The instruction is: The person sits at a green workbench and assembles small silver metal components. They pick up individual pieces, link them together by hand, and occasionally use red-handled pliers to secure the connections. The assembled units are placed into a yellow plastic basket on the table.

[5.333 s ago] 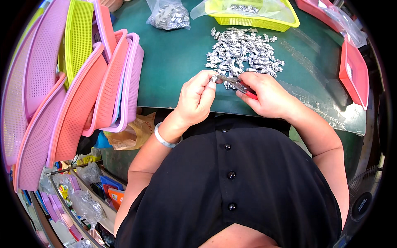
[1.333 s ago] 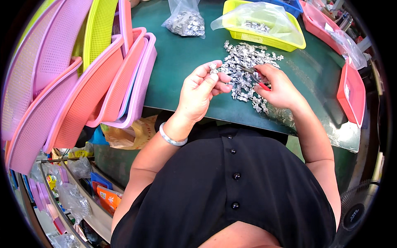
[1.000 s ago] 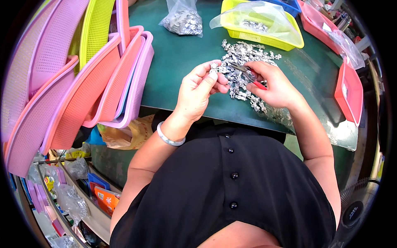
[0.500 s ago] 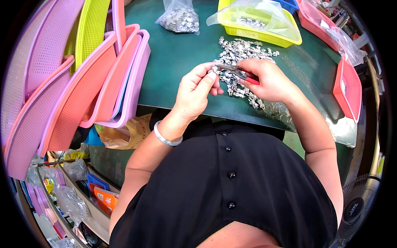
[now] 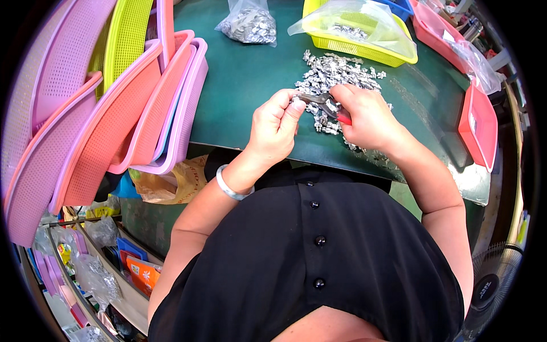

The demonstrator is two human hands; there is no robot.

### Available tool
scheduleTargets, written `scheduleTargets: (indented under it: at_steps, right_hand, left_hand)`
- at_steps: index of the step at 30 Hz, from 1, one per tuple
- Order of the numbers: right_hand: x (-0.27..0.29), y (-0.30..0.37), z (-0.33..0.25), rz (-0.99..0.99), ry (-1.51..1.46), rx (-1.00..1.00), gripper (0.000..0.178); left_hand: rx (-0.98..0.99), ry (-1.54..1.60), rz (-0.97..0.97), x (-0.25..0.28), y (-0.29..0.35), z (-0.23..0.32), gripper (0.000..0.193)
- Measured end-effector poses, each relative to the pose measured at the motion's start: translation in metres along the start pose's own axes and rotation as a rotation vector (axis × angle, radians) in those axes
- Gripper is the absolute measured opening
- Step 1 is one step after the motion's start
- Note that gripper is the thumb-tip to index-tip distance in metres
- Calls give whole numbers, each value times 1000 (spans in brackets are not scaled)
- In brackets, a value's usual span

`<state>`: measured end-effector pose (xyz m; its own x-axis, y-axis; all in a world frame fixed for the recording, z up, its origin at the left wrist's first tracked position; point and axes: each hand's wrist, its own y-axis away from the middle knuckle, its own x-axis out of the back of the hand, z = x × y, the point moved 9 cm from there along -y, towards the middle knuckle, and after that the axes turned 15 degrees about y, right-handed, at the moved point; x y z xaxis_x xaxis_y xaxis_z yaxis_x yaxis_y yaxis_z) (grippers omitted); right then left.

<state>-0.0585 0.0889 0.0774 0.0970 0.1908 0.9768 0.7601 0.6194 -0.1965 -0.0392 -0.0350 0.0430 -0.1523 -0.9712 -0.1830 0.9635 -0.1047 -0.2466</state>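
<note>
My right hand (image 5: 366,115) is wrapped round a pair of pliers (image 5: 322,101) with red handles. The jaws point left and meet the fingertips of my left hand (image 5: 274,122). Thumb and forefinger of that left hand pinch a small silvery metal piece (image 5: 297,100) at the jaw tips; most of it is hidden by the fingers. Just beyond both hands lies a loose pile of small silvery metal pieces (image 5: 340,73), running toward the table's near edge behind my right hand.
On the green table (image 5: 245,74) stand a yellow basket (image 5: 364,51) with metal parts under clear plastic and a bag of metal discs (image 5: 248,25). A pink tray (image 5: 478,125) sits at the right edge. Stacked plastic baskets (image 5: 122,114) crowd the left; a fan (image 5: 490,285) is lower right.
The plier handles have spread wider apart in my right hand, and the tool has turned slightly. My left fingers have curled in closer, still pinching at the jaw tips.
</note>
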Motion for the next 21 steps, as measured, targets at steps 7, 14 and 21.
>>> scheduleTargets:
  at_steps: [7, 14, 21]
  right_hand:
    - [-5, 4, -2, 56, 32, 19, 26]
    - [-7, 5, -2, 50, 21, 48, 29]
    - [-1, 5, -2, 49, -24, 122, 28]
  left_hand:
    - [-207, -279, -22, -2, 3, 12, 20]
    - [-224, -291, -54, -3, 4, 10, 19]
    - [-202, -215, -96, -5, 4, 11, 18]
